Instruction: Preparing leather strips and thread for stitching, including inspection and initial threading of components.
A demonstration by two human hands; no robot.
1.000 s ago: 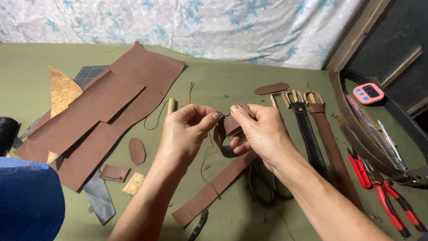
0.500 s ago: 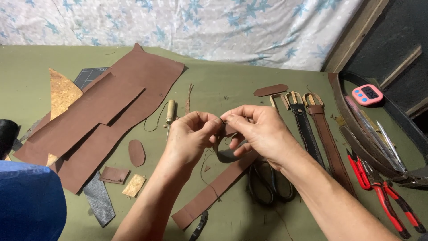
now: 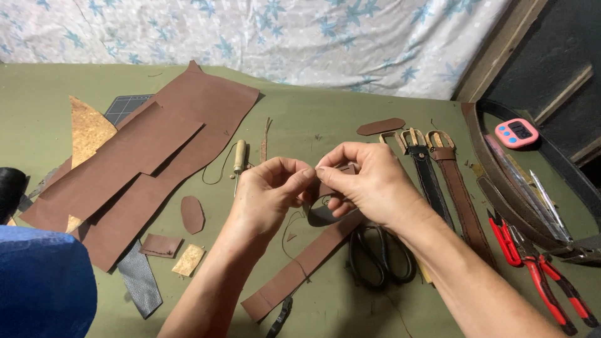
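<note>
Pinching together above the green table (image 3: 325, 119), the left hand (image 3: 266, 194) and right hand (image 3: 369, 188) had closed in from half a second earlier, fingertips now meeting on a small leather piece (image 3: 322, 213) at the end of the brown strap (image 3: 294, 272), so the work looked tighter. Beyond lay one pair of scissors (image 3: 382, 263), one awl (image 3: 238, 159), three belts (image 3: 438, 181), and two large leather sheets (image 3: 156, 156).

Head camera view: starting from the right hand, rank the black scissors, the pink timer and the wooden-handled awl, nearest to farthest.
Measured from the right hand:
1. Black scissors, just below the wrist, toward the near edge.
2. Wooden-handled awl, off to the left, past the left hand.
3. Pink timer, far to the right, beyond the belts.
</note>
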